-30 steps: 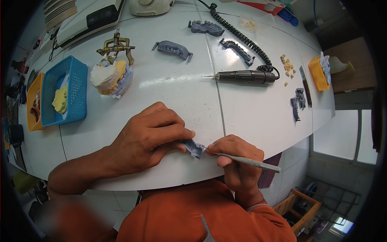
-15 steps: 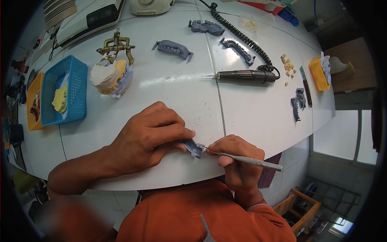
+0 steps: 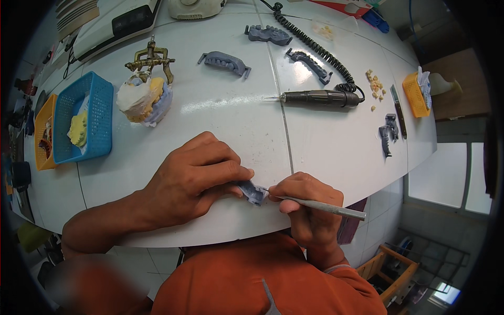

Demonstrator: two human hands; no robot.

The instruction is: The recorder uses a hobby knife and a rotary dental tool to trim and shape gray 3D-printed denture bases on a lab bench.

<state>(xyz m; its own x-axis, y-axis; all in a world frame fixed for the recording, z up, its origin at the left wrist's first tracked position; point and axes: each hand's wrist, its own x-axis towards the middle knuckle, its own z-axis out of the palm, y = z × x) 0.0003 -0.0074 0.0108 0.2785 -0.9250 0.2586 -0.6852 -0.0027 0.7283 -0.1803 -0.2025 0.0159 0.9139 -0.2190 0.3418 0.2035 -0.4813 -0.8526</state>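
Note:
My left hand (image 3: 203, 178) is closed on a small grey-blue dental mould piece (image 3: 256, 196), pinching it between thumb and fingers just over the table near its front edge. Much of the piece is hidden by the fingers; its right end sticks out. In my right hand (image 3: 314, 202) a slim metal hand tool (image 3: 336, 210) is held like a pen. Its handle slants out to the right, and the fine tip reaches the mould piece's right end. Whether the tip touches it I cannot tell.
On the white table (image 3: 220, 118) lie more grey mould pieces (image 3: 224, 64), a black rotary handpiece (image 3: 321, 98) with coiled cord, tooth-coloured bits (image 3: 375, 86) and a knife (image 3: 399, 113). A brass articulator (image 3: 150, 62) with a plaster model (image 3: 144, 100) stands beside a blue basket (image 3: 101, 126).
My right hand and the metal tool have shifted very slightly up and left. My left hand holds the mould piece in nearly the same place.

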